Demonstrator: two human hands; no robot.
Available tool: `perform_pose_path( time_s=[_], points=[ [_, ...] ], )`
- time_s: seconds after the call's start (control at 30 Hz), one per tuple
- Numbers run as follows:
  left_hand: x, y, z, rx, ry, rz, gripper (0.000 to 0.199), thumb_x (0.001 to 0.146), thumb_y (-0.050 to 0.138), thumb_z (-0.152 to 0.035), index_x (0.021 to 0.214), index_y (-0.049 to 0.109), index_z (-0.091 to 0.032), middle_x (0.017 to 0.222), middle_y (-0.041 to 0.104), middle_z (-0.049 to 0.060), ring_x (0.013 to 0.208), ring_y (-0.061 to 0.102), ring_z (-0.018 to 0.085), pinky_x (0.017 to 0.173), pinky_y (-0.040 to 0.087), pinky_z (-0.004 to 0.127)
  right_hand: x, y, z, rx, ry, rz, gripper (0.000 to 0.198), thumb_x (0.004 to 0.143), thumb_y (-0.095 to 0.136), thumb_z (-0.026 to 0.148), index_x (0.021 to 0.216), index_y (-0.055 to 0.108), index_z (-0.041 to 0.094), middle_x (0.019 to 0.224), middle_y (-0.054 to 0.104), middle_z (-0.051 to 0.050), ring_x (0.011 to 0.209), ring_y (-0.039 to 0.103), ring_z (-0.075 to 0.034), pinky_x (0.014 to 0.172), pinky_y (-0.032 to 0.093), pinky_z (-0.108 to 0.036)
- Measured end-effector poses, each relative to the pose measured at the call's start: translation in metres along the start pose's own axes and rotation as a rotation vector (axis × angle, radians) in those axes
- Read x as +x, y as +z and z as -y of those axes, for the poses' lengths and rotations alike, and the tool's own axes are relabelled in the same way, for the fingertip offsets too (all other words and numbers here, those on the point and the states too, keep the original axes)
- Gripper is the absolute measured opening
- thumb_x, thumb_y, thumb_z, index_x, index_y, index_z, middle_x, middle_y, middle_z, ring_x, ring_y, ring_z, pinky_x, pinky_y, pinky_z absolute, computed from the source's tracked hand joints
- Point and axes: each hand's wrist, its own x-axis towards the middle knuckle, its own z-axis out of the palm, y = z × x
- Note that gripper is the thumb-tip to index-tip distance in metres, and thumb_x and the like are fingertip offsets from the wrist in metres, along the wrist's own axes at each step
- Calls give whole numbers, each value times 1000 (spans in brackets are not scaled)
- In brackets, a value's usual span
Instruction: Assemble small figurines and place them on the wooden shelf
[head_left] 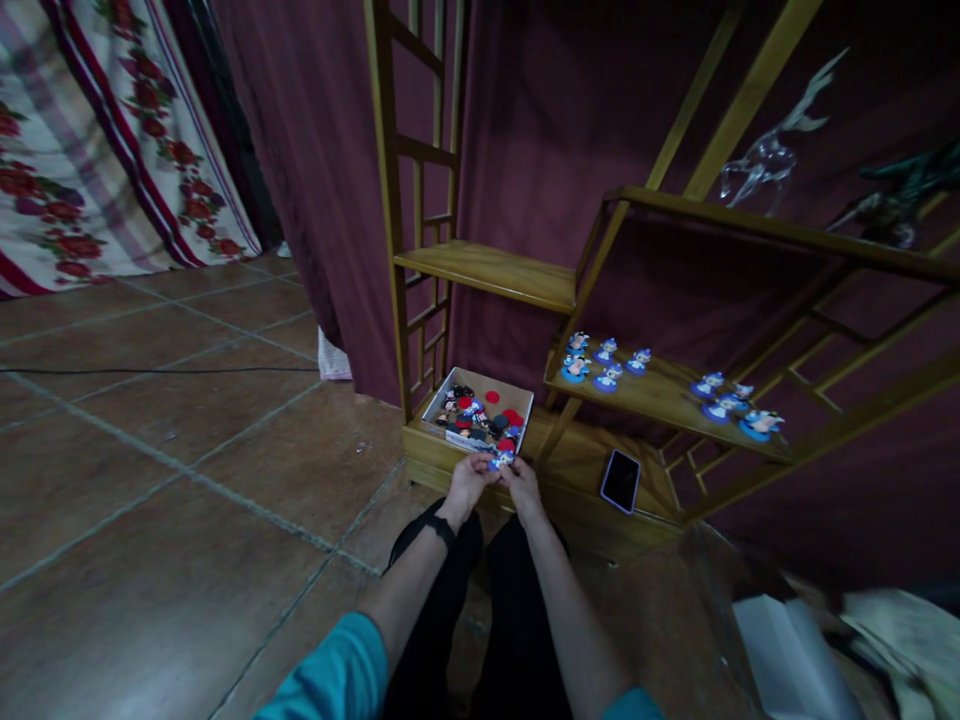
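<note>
Between my two hands is a small blue-and-white figurine [501, 460] on a round base. My left hand [471, 478] grips it from the left, fingers closed at its edge. From the other side my right hand [523, 482] pinches it. Just beyond my hands sits an open cardboard box [523, 400] holding several loose figurines and red and dark discs [492, 397]. On the shelf to the right stand several similar figurines on blue and purple bases, among them a purple-based one [608, 377] and a blue-based one [760, 424].
A phone [621, 481] lies on the low wooden ledge at right. The wooden shelf unit [491, 273] rises ahead, with a clear glass deer [765, 160] on its upper board. A purple curtain [322, 180] hangs at left. A pale box [791, 655] is on the floor at lower right.
</note>
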Motion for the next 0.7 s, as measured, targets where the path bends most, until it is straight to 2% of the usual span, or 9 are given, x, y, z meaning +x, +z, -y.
perform_pose_path(
  time_s=[0.2, 0.37, 0.53, 0.7],
  points=[
    [1, -3, -1, -2, -30, -17, 35, 46, 75, -7, 79, 62, -11, 63, 64, 2, 55, 58, 12, 60, 47, 26, -8, 2, 11, 69, -8, 36, 31, 62, 65, 36, 87, 65, 18, 87, 68, -3, 74, 63, -19, 67, 53, -32],
    [5, -9, 3, -42, -27, -48, 39, 48, 76, -12, 85, 62, -12, 58, 62, 0, 50, 54, 9, 53, 41, 21, -12, 4, 18, 207, 27, -6, 31, 58, 69, 36, 82, 64, 17, 80, 67, -4, 75, 64, -19, 70, 53, -33],
    [9, -13, 6, -60, -53, -51, 42, 48, 76, -12, 88, 63, -11, 59, 61, 1, 52, 55, 9, 55, 41, 21, -14, 6, 20, 171, 34, 20, 29, 59, 67, 38, 77, 63, 17, 77, 67, -3, 72, 64, -17, 69, 53, -32],
    [9, -11, 6, -61, -76, -22, 44, 48, 75, -10, 91, 63, -11, 66, 64, 2, 57, 56, 10, 58, 42, 22, -11, 5, 17, 127, 35, -11, 27, 59, 67, 37, 77, 62, 18, 77, 66, -1, 68, 64, -15, 65, 53, -30]
  ],
)
